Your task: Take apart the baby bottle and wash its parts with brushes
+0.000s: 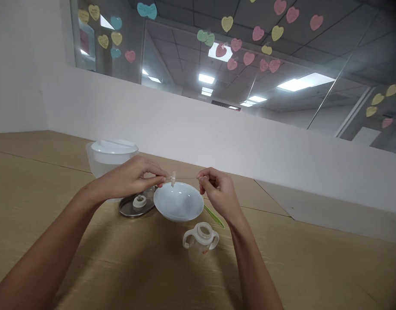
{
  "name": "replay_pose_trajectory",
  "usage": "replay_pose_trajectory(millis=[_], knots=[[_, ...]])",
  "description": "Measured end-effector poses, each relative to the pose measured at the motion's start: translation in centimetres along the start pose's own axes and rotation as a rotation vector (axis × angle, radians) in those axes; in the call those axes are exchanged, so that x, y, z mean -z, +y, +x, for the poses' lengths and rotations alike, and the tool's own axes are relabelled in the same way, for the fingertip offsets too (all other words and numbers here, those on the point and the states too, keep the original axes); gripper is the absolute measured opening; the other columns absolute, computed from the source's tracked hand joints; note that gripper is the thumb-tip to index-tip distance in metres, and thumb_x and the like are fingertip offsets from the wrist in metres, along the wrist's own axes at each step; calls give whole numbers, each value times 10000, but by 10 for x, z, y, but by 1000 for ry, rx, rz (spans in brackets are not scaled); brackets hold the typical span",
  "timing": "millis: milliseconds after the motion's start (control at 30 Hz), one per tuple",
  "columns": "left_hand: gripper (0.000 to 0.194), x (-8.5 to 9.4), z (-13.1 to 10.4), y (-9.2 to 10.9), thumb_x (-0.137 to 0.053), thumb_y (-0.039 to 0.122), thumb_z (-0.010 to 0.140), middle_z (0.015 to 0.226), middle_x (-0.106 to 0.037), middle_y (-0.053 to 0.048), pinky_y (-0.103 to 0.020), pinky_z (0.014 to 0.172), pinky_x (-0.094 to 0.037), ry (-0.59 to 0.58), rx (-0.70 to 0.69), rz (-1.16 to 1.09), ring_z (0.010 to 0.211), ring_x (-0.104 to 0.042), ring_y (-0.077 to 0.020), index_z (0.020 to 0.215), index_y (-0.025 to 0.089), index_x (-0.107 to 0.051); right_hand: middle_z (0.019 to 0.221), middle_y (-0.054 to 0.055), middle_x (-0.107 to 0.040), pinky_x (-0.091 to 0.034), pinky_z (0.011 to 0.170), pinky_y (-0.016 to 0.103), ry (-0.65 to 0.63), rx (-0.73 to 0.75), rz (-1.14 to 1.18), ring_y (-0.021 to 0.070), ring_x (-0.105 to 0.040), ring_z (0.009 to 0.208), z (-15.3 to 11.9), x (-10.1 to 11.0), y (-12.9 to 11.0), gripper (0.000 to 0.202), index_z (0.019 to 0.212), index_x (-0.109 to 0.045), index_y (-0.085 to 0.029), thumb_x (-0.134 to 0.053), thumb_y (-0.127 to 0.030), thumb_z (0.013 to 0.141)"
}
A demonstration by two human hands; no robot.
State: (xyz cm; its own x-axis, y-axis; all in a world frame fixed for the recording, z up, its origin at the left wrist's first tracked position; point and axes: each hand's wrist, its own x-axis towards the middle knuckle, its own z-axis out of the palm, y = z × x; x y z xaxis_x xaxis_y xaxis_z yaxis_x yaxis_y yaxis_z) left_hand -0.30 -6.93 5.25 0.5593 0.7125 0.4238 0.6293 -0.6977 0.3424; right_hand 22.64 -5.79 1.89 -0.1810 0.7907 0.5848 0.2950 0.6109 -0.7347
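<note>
On my feed I see a milky translucent fitting (173, 178), white bowl (178, 206), white-handled clear bottle (200, 241), green strip (215, 216), grey tray (128, 210), tan table (291, 262).

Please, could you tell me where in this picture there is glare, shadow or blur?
Head view: the ceiling lights are washed out to white; the bowl carries small highlights; soft shadows spread on the table in front of it; the small clear piece at the left hand looks soft, without fine detail; the top right corner is dark.
</note>
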Motion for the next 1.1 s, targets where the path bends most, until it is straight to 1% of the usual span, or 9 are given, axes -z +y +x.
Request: replay_pose_trajectory(millis=[167, 267, 367, 467, 567, 700, 933, 1000, 1100], knots=[[299, -2, 1, -3, -479, 417, 865, 895, -723, -11, -217, 656, -436, 9, 12, 19, 763, -623, -161, 946, 260, -721, 544, -26, -518, -377, 510, 237, 12, 29, -56, 114, -488, 517, -2, -7, -1, 107, 733, -563, -174, -471, -226, 746], [310, -7, 4, -1, -465, 416, 871, 868, -719, -2, -210, 639, -428, -23, 0, 20, 740, -617, -153, 970, 264, -716, 543, -23, -528, -386, 507, 233, -57, 25, -48, 111, -490, 507, -1, -16, 2, 113, 742, -569, -173, -469, -225, 750], [329, -14, 8, 3, -443, 410, 876, 761, -706, 5, -218, 592, -415, -60, -30, 25, 655, -600, -146, 954, 254, -722, 542, -21, -532, -392, 519, 233, -111, 70, -69, 110, -494, 507, 0, -23, 1, 129, 727, -578, -171, -464, -224, 757], [331, -17, 10, 5, -447, 415, 867, 730, -704, 9, -228, 568, -409, -29, -25, 27, 629, -596, -151, 937, 256, -728, 554, -17, -548, -398, 539, 237, -110, 95, -98, 111, -509, 524, 0, -22, -1, 144, 728, -595, -169, -463, -212, 767], [321, -14, 9, 3, -458, 422, 860, 821, -723, 10, -229, 596, -424, -16, 9, 5, 682, -617, -159, 957, 270, -724, 554, -16, -567, -407, 539, 240, -110, 43, -59, 114, -528, 528, 2, -9, -1, 120, 735, -599, -167, -492, -214, 763], [308, -7, 6, -2, -480, 429, 861, 944, -725, 11, -215, 673, -445, -33, 65, -27, 788, -640, -164, 992, 272, -712, 539, -12, -581, -439, 570, 257, -55, -38, 25, 123, -557, 544, 4, 14, 0, 97, 724, -599, -158, -544, -233, 748], [300, -4, 5, -4, -501, 422, 857, 997, -718, 5, -209, 706, -449, -50, 67, -46, 836, -643, -166, 1012, 268, -706, 568, 15, -621, -475, 625, 291, 34, -107, 37, 143, -591, 590, 4, 50, 6, 131, 718, -633, -147, -606, -275, 712], [309, -8, 6, -3, -492, 420, 860, 977, -721, 3, -208, 691, -449, -43, 70, -49, 815, -641, -163, 1008, 258, -708, 562, 13, -617, -481, 634, 297, 94, -110, 12, 147, -592, 588, 4, 60, 10, 134, 718, -641, -148, -614, -278, 698], [320, -16, 10, 0, -478, 418, 862, 909, -728, -3, -210, 651, -443, -28, 27, -44, 757, -634, -156, 971, 241, -721, 554, 11, -606, -483, 635, 308, 257, -116, -105, 159, -596, 588, 3, 71, 13, 129, 724, -656, -151, -612, -264, 682]])
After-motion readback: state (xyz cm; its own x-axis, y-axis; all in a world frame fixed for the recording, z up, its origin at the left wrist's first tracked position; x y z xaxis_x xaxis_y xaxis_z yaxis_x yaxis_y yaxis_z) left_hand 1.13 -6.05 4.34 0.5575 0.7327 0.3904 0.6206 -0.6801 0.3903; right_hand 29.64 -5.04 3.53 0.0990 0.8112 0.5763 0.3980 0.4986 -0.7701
